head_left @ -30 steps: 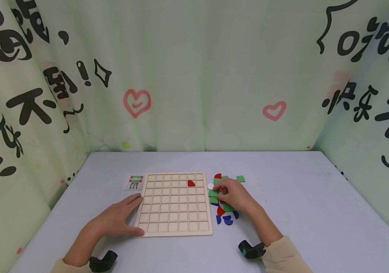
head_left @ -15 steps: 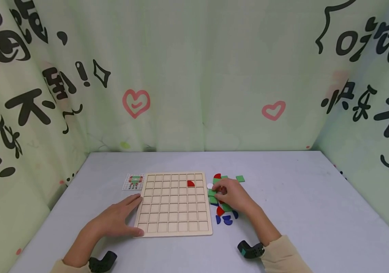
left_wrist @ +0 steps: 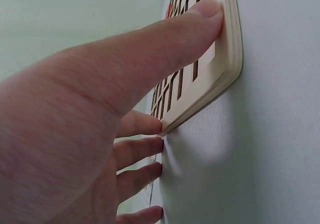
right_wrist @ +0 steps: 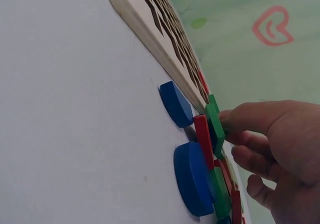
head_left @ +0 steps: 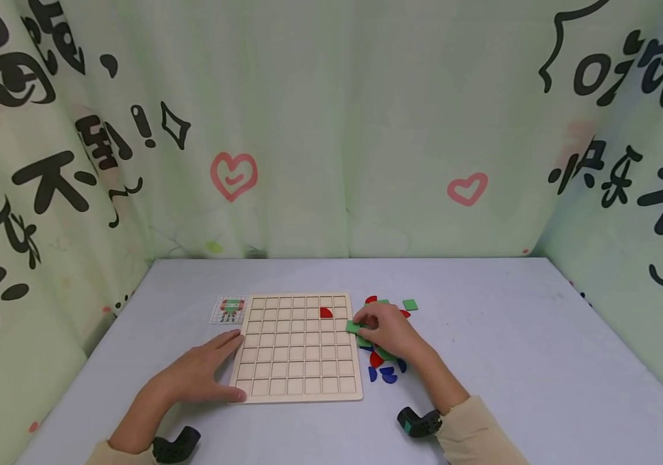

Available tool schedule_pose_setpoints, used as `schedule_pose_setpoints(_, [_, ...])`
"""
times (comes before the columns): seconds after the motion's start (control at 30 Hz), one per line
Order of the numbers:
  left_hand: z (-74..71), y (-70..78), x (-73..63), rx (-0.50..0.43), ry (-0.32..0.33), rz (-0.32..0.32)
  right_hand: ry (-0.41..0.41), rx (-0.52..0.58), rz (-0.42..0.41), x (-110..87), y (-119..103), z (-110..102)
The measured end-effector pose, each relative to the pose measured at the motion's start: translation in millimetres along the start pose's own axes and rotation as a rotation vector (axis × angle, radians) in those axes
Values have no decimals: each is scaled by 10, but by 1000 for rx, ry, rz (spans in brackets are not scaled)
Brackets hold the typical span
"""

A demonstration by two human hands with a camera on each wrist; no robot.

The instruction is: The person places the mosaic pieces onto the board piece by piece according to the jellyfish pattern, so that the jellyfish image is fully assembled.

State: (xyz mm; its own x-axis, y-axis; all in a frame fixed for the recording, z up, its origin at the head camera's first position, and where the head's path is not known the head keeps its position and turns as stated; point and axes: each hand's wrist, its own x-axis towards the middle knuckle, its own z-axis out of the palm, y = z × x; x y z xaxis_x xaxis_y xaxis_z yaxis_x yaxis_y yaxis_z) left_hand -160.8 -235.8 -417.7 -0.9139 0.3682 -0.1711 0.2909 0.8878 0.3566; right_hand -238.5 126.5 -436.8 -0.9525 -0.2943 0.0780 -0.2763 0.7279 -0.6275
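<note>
A wooden grid board (head_left: 295,354) lies on the table with one red quarter-round tile (head_left: 326,313) in an upper right cell. My left hand (head_left: 200,369) rests at the board's left side; in the left wrist view its thumb (left_wrist: 185,31) presses on the corner rim while the other fingers reach along the edge. Just past the right edge, my right hand (head_left: 388,330) pinches a green square tile (head_left: 352,327), which overlaps the board's rim. Beneath and around that hand lie loose tiles, including a red one (head_left: 375,360) and blue half-rounds (head_left: 389,378). The hand partly hides the pile.
A small picture card (head_left: 230,310) showing a robot figure on a grid lies left of the board. One green square tile (head_left: 410,304) sits apart at the pile's far right. Printed curtains (head_left: 343,129) stand behind and beside the white table (head_left: 512,361).
My right hand has shifted left from the pile toward the board, carrying a green square tile. A red tile behind the hand now shows. The left hand stays in place.
</note>
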Motion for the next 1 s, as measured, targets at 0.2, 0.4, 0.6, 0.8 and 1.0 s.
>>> schedule_pose_setpoints(0.2, [-13,0,4,3,7,12,-2,13,-24,44,-46,6])
schedule_pose_setpoints(0.4, [-25,16,-5,-1,2,19,-12,13,-23,89,-105,34])
schedule_pose_setpoints(0.6, [-23,19,-10,-5,-1,17,-8,12,-37,141,-156,62])
schedule_pose_setpoints(0.8, [-13,4,-6,5,2,22,6,19,-53,197,-157,103])
schedule_pose_setpoints(1.0, [-4,-5,-1,18,6,26,10,34,-55,240,-166,133])
